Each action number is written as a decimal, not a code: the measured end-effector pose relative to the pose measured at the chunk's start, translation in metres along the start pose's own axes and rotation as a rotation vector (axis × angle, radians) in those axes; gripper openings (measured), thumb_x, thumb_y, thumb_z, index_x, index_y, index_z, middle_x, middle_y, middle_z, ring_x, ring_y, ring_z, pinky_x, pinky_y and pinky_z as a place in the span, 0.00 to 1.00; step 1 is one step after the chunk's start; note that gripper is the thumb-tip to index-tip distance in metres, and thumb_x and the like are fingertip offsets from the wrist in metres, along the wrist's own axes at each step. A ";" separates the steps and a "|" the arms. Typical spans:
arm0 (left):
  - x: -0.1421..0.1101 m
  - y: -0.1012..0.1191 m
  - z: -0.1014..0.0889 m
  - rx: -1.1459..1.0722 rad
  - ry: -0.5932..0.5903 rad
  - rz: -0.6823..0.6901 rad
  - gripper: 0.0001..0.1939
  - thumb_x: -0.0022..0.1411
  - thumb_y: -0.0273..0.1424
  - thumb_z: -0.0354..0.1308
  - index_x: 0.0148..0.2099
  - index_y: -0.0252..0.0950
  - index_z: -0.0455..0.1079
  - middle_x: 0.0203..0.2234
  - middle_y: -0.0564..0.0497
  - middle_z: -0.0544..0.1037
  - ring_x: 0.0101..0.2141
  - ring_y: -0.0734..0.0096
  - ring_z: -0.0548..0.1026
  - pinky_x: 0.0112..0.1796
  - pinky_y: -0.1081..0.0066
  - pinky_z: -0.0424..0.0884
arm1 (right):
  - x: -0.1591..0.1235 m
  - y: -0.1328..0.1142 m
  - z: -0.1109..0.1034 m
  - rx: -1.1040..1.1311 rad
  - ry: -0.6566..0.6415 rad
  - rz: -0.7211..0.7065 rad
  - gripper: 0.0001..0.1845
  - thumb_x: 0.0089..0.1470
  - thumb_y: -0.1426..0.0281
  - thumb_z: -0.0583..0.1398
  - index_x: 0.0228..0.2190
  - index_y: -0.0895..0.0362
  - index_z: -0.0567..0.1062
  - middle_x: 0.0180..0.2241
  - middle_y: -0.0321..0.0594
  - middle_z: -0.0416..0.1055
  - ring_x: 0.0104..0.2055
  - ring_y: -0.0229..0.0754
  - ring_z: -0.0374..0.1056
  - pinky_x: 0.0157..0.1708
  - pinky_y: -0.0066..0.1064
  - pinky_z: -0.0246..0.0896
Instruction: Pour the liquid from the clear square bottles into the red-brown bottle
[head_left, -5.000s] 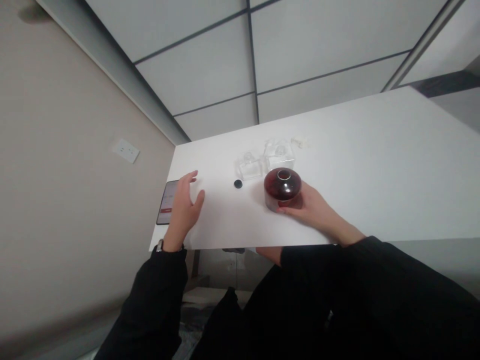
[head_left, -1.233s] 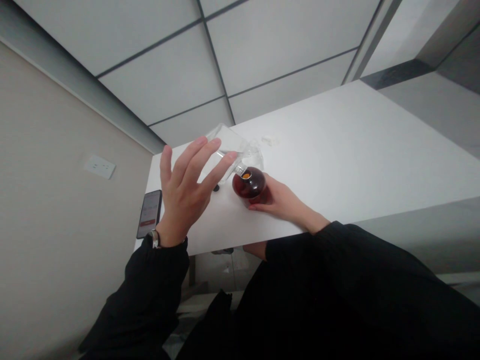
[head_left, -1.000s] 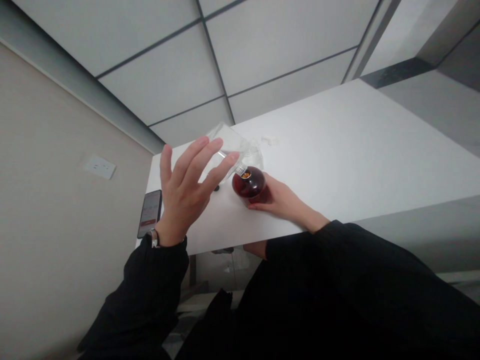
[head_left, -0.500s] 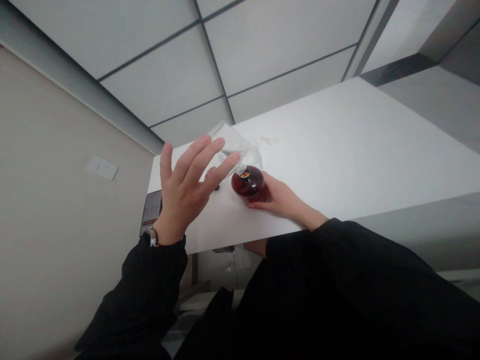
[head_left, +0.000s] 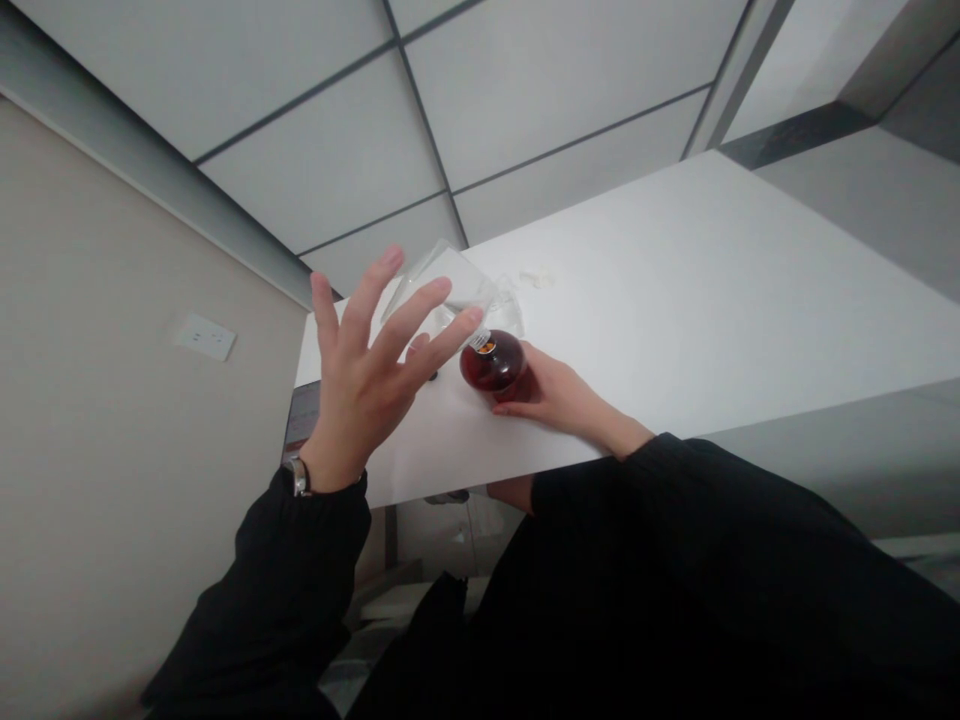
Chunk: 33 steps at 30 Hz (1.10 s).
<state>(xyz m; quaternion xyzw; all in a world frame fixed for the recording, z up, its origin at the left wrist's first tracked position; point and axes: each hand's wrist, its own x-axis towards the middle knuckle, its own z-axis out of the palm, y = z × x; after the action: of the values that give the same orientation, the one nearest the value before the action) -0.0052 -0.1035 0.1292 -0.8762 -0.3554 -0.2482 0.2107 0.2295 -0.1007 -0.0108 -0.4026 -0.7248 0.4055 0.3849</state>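
My left hand holds a clear bottle tilted, its ridged neck at the mouth of a dark red-brown bottle. The outer fingers are spread and raised, while the index finger lies along the clear bottle near its neck; the thumb is mostly hidden. Round the side of the brown bottle, which stands upright on the white table, my right hand is wrapped. Something orange shows in the brown bottle's opening. Whether liquid is flowing cannot be made out.
Crumpled clear plastic lies behind the bottles, with a small whitish scrap beyond. A phone rests at the table's left edge, partly behind my left wrist. A small dark object is beside the brown bottle. Panelled wall stands behind.
My left hand's outer fingers have spread wider and moved up and left, uncovering more of the clear bottle. My right hand keeps its hold on the brown bottle.
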 end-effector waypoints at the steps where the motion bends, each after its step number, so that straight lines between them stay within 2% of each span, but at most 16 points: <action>1: 0.001 0.000 -0.001 -0.010 -0.009 -0.002 0.24 0.73 0.23 0.55 0.61 0.58 0.73 0.63 0.57 0.77 0.73 0.54 0.63 0.74 0.34 0.38 | 0.000 0.000 0.000 0.001 0.000 0.001 0.48 0.50 0.54 0.73 0.67 0.50 0.66 0.65 0.48 0.71 0.67 0.61 0.68 0.66 0.61 0.65; 4: 0.003 0.000 -0.002 -0.025 -0.038 -0.005 0.24 0.73 0.22 0.54 0.61 0.57 0.73 0.62 0.54 0.78 0.72 0.53 0.65 0.73 0.33 0.47 | 0.000 0.000 0.000 0.004 0.003 0.003 0.49 0.49 0.54 0.73 0.68 0.49 0.65 0.66 0.47 0.71 0.67 0.62 0.68 0.67 0.62 0.64; 7: 0.004 0.000 -0.002 -0.002 -0.069 -0.007 0.24 0.73 0.23 0.54 0.61 0.55 0.74 0.61 0.52 0.79 0.71 0.53 0.67 0.72 0.37 0.56 | 0.000 0.000 0.000 0.006 0.005 0.003 0.49 0.49 0.54 0.74 0.68 0.47 0.65 0.66 0.46 0.70 0.67 0.62 0.68 0.67 0.63 0.64; 10: 0.004 -0.001 -0.003 0.000 -0.085 0.002 0.23 0.73 0.24 0.53 0.62 0.54 0.74 0.61 0.52 0.79 0.71 0.55 0.67 0.71 0.41 0.60 | 0.000 0.000 0.000 0.005 0.005 0.003 0.49 0.50 0.54 0.74 0.68 0.47 0.65 0.66 0.46 0.70 0.67 0.62 0.68 0.67 0.63 0.64; 15: 0.006 -0.001 -0.006 -0.009 -0.095 0.014 0.22 0.74 0.24 0.53 0.60 0.55 0.75 0.60 0.53 0.80 0.70 0.55 0.68 0.70 0.42 0.61 | 0.000 -0.001 0.000 0.009 0.007 -0.003 0.49 0.50 0.54 0.73 0.68 0.47 0.64 0.66 0.46 0.70 0.68 0.61 0.67 0.67 0.62 0.63; 23: 0.009 0.000 -0.007 -0.055 -0.127 -0.040 0.19 0.75 0.27 0.53 0.60 0.54 0.74 0.58 0.51 0.81 0.68 0.56 0.70 0.71 0.42 0.60 | 0.000 0.000 -0.001 0.014 -0.005 -0.006 0.51 0.50 0.55 0.73 0.70 0.45 0.62 0.65 0.45 0.71 0.66 0.61 0.69 0.66 0.62 0.65; 33: 0.012 0.002 -0.008 -0.070 -0.165 -0.011 0.20 0.74 0.26 0.54 0.60 0.55 0.74 0.59 0.53 0.79 0.69 0.52 0.70 0.70 0.39 0.60 | 0.001 -0.002 -0.001 0.006 -0.007 -0.005 0.50 0.50 0.54 0.73 0.70 0.47 0.63 0.65 0.45 0.72 0.66 0.61 0.70 0.65 0.61 0.66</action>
<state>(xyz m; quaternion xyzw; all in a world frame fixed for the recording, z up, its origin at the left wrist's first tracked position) 0.0014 -0.1027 0.1425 -0.8987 -0.3672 -0.1883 0.1485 0.2295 -0.1004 -0.0080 -0.3984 -0.7259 0.4081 0.3845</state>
